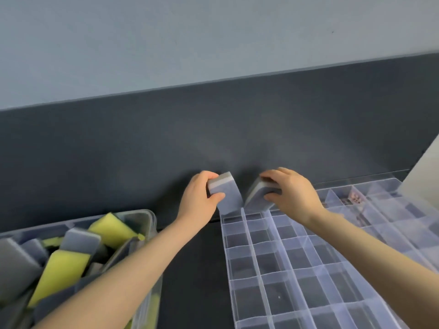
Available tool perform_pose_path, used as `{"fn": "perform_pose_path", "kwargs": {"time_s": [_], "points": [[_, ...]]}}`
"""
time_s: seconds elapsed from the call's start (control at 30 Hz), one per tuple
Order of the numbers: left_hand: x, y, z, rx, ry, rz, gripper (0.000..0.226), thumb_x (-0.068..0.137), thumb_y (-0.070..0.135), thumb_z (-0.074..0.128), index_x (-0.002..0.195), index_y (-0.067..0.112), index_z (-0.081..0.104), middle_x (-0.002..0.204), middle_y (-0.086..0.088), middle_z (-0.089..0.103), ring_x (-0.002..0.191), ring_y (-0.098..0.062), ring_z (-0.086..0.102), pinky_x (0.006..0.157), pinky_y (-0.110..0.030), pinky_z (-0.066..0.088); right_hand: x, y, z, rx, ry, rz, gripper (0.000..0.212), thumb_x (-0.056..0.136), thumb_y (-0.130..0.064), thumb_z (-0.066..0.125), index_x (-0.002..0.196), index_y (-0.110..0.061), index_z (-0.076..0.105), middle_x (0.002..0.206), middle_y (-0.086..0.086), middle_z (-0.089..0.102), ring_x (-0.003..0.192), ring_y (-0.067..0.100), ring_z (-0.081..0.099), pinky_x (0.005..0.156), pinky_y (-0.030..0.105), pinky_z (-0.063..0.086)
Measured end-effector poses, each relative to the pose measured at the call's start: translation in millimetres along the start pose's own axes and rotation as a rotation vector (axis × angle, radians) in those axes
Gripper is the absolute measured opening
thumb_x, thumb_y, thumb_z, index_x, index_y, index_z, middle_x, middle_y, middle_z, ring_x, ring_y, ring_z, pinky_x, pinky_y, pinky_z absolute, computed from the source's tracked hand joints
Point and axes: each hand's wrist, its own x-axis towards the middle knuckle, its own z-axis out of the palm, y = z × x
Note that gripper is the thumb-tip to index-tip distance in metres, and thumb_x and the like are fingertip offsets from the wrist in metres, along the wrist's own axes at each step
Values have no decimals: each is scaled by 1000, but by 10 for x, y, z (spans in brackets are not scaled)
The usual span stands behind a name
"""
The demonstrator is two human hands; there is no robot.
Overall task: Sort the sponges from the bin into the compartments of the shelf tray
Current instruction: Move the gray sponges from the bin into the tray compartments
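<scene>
My left hand (198,198) grips a grey sponge (226,195) and holds it tilted over the far left corner compartment of the clear shelf tray (255,255). My right hand (291,192) holds a second grey sponge (257,194) just to the right, over the neighbouring far compartment. The two sponges almost touch at their lower edges. At the lower left stands the clear plastic bin (152,222), filled with several grey and yellow sponges (59,264). My left forearm passes over the bin's right rim.
The tray and bin rest on a dark table against a dark backboard below a pale wall. A second clear compartment tray (384,210) lies at the right, partly overlapping the first. A pale slanted panel (425,172) rises at the far right edge.
</scene>
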Motion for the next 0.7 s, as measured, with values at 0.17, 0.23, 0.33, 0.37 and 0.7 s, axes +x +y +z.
{"fn": "perform_pose_path", "kwargs": {"time_s": [0.17, 0.23, 0.33, 0.37, 0.7], "points": [[31, -110, 230, 20, -29, -64, 31, 83, 15, 69, 108, 23, 52, 106, 8, 53, 91, -8, 52, 67, -14, 38, 74, 160, 161, 3, -41, -11, 44, 78, -11, 62, 121, -22, 58, 107, 0, 62, 101, 25, 56, 80, 34, 47], [43, -153, 261, 36, -54, -67, 30, 83, 15, 68, 107, 24, 52, 105, 8, 53, 90, -7, 52, 66, -15, 39, 79, 197, 198, 4, -68, -9, 44, 79, -11, 61, 122, -22, 58, 108, 0, 62, 101, 25, 55, 80, 33, 47], [79, -196, 280, 92, -94, -40, 27, 83, 14, 67, 103, 26, 53, 104, 10, 53, 86, -6, 53, 65, -17, 41, 106, 217, 239, -2, -100, -21, 45, 79, -10, 60, 122, -23, 58, 112, -1, 61, 103, 24, 55, 80, 33, 47], [91, -203, 288, 120, -109, -28, 27, 83, 14, 67, 103, 27, 53, 103, 11, 52, 85, -6, 53, 66, -19, 43, 123, 217, 250, -11, -113, -30, 46, 79, -10, 59, 122, -23, 58, 114, -1, 61, 105, 24, 55, 81, 33, 47], [132, -209, 425, 302, -215, 32, 27, 86, 17, 64, 110, 24, 56, 108, 11, 53, 78, -10, 54, 70, -27, 47, 230, 117, 437, -216, -237, -121, 38, 82, -9, 53, 117, -25, 58, 113, -2, 56, 104, 23, 49, 71, 36, 51]]}}
